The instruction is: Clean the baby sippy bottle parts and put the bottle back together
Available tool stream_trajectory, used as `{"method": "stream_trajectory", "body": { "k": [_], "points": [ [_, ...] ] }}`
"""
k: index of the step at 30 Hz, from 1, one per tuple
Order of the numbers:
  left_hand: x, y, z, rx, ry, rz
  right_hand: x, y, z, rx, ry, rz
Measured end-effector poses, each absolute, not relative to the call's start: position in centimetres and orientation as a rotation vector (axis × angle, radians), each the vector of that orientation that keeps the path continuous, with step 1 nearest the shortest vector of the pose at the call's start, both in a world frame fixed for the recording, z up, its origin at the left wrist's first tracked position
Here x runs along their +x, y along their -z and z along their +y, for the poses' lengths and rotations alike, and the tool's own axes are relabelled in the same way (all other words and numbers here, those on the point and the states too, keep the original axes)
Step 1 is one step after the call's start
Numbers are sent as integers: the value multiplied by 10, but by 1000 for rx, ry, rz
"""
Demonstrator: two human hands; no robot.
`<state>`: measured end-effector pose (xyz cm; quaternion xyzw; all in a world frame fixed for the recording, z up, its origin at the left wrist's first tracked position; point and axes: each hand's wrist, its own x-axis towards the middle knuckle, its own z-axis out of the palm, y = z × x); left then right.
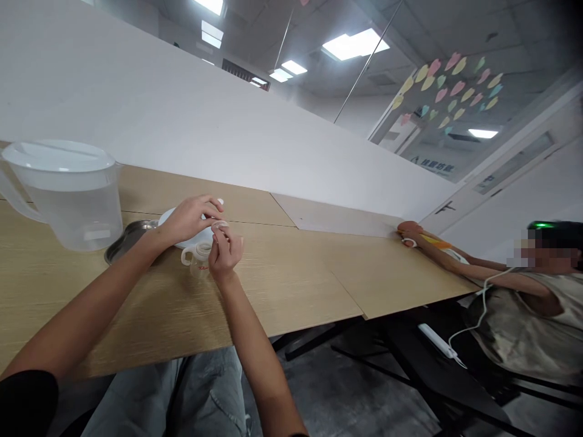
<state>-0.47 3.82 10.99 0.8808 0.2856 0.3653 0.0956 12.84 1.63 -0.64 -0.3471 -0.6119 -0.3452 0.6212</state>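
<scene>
My left hand is bent over a white plate or bowl, its fingers curled. A small white bit shows at its fingertips; what it belongs to is hidden. Close in front, my right hand pinches a small whitish round piece, which the left thumb nearly meets or touches. Just left of the right hand stands a small clear cup with a pale handle, a whitish rim and red print. Its right side is partly covered by the right hand.
A large lidded plastic pitcher stands at the left, beside a metal tray. A white wall runs behind the wooden table. At the right, a seated person reaches toward orange and yellow things; a white cable hangs there.
</scene>
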Motion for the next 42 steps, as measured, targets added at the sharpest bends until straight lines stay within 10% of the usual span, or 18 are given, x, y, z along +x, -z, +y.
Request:
{"method": "stream_trajectory", "body": {
  "k": [42],
  "points": [
    [-7, -110, 38, 2775, -894, 1065, 125, -12, 10, -919, 720, -1187]
  ]
}}
